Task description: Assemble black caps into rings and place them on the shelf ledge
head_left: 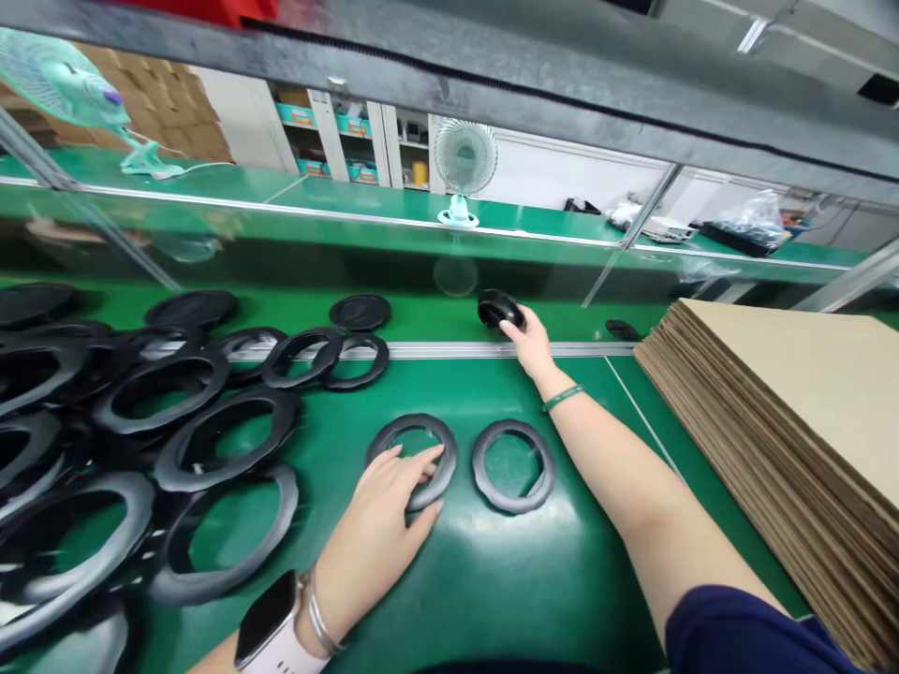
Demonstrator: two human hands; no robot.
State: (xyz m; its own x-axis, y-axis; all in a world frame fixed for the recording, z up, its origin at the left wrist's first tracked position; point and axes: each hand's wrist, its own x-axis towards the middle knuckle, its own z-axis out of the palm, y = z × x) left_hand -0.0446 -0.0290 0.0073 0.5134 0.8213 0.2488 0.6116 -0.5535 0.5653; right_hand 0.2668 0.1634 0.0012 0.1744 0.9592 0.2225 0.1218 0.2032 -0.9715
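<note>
Left hand [375,534] lies open on a black ring [414,432]; right hand [532,344] clamps a black cap [498,309] past the rail [449,349] of the table [534,580]. Risk: a slack hold could drop the cap; pressure could slide the ring.

Green-topped workbench [534,580], aluminium rail [449,350] running across it. Near side: 2 separate black rings [481,465] flat on the mat, loose overlapping pile of similar rings [211,479] to the left. Far side of rail: flat black discs [360,313]. Right end: tall stack of cardboard sheets [793,412], lying flat, edges fanned.
</note>
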